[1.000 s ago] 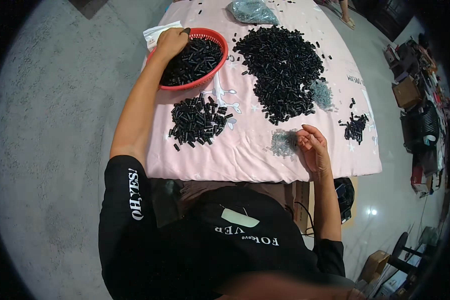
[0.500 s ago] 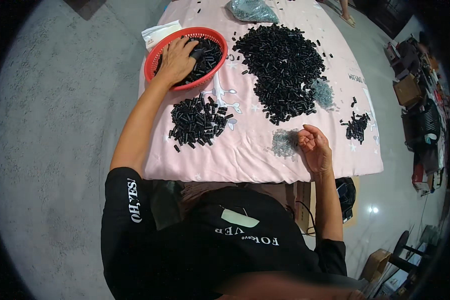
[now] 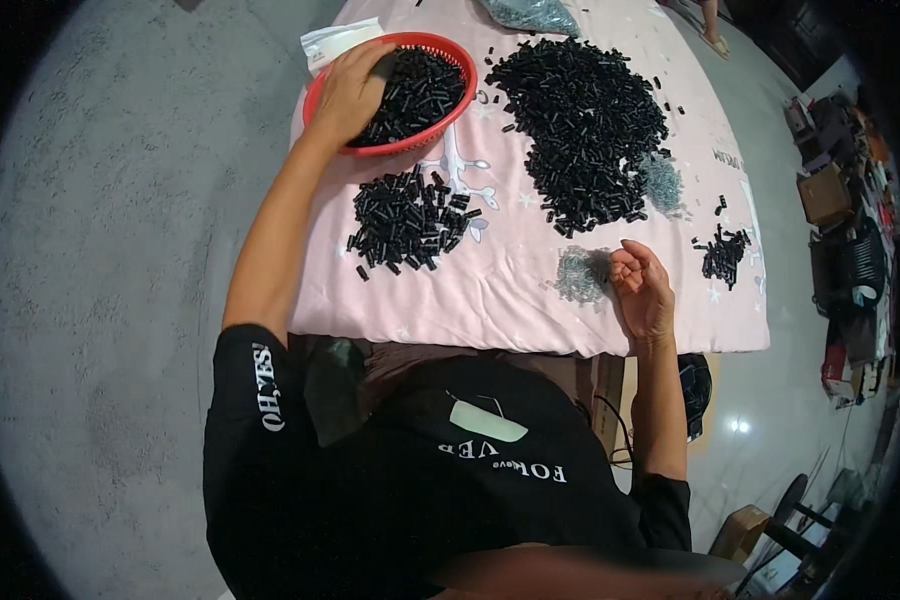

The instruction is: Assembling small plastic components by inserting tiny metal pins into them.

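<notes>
The left hand (image 3: 353, 98) is at the red basket (image 3: 410, 144), over its left side, with its fingers reaching in among the short black tubes (image 3: 425, 92). The fingertips are hard to see from here, so I can't tell if they are pinching a tube or just resting on the heap. If that hand pushes hard on the rim, the basket could tip, and tubes could spill onto the pink cloth (image 3: 490, 305). The basket is quite full, so a big scoop could also flick some over the edge. Spilled tubes could roll into the loose pile (image 3: 407, 220) just in front of the basket, and then it would be hard to know which ones came from where. The right hand (image 3: 644, 290) lies by the little see-through bits (image 3: 580, 275), with its fingers curled in; I can't tell if it holds one. A bump from that hand could scatter the bits, because they are tiny and loose. The big black pile (image 3: 585, 130) touches, or nearly touches, another patch of see-through bits (image 3: 662, 185), so a careless sweep could mix them up. The small black pile (image 3: 725, 255) is near the right edge, and an elbow or a cloth tug could send some tubes down to the floor (image 3: 755, 390).
</notes>
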Motion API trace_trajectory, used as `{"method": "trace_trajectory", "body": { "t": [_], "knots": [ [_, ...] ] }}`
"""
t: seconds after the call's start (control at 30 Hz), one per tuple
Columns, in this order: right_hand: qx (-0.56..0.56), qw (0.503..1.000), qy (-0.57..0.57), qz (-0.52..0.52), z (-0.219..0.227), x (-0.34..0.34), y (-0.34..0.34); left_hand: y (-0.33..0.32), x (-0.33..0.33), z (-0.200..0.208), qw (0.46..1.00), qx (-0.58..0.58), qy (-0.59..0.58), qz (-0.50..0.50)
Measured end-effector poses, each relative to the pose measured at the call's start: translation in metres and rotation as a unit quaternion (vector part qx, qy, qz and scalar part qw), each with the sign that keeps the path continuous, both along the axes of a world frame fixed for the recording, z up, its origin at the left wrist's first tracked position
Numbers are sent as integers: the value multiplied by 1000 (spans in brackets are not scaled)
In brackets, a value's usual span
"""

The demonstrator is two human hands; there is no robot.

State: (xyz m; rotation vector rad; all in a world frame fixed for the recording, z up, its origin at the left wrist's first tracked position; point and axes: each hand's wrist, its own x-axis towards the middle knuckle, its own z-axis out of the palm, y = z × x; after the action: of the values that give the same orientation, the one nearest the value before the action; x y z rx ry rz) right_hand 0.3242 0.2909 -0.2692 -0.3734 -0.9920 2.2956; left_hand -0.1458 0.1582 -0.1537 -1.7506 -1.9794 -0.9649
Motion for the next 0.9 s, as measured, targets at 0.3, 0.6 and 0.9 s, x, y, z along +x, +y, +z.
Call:
{"method": "trace_trajectory", "body": {
  "t": [0.3, 0.6, 0.9],
  "knots": [
    [-25, 1000, 12, -2, 7, -3, -6, -128, 140, -63, 993, -110, -9, 41],
    [-33, 999, 17, -9, 11, -3, -9, -119, 135, -91, 982, -167, -12, 86],
    [2, 1000, 1, -13, 3, -1, -4, -99, 139, -87, 990, -129, -19, 58]
  ]
}}
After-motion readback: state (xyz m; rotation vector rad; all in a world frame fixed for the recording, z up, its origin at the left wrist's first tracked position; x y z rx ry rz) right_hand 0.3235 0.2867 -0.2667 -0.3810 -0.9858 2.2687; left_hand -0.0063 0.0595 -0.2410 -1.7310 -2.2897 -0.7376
